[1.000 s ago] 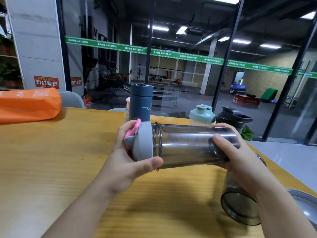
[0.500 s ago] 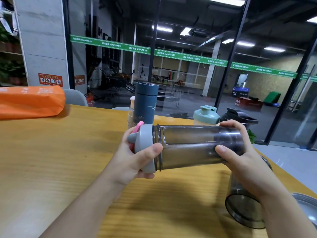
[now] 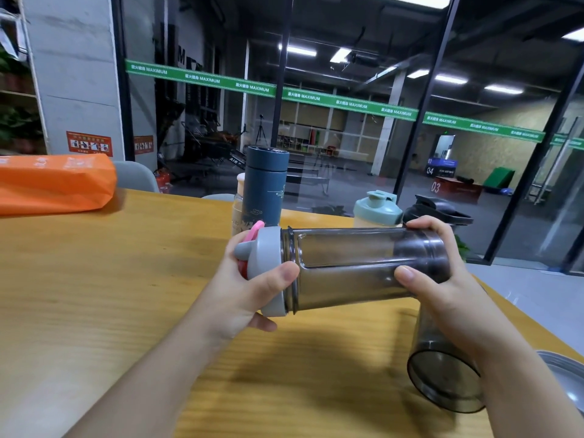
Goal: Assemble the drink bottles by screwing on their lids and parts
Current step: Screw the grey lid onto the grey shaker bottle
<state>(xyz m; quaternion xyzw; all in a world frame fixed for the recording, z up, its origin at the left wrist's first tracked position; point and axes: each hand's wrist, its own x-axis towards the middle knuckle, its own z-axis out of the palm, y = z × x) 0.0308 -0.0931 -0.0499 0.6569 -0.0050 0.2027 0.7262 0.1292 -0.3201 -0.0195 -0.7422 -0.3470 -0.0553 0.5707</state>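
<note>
A smoky transparent shaker bottle (image 3: 357,267) lies sideways in the air above the wooden table (image 3: 110,279). Its grey lid (image 3: 268,267), with a pink flip cap, sits on the bottle's left end. My left hand (image 3: 249,289) wraps around that lid, thumb on its front rim. My right hand (image 3: 442,279) grips the bottle's base end, fingers over the top and thumb in front. A second smoky cup (image 3: 442,371) lies on its side on the table under my right wrist, its mouth facing me.
At the table's far edge stand a dark blue flask (image 3: 267,188), a pale bottle (image 3: 238,207) behind it, a mint-lidded shaker (image 3: 377,208) and a black-lidded one (image 3: 439,210). An orange bag (image 3: 53,184) lies far left. A grey tray (image 3: 565,377) shows at right.
My left thumb has shifted along the lid's rim, and the lid's spout has turned with it. The bottle stays held sideways; the camera has moved a little closer.
</note>
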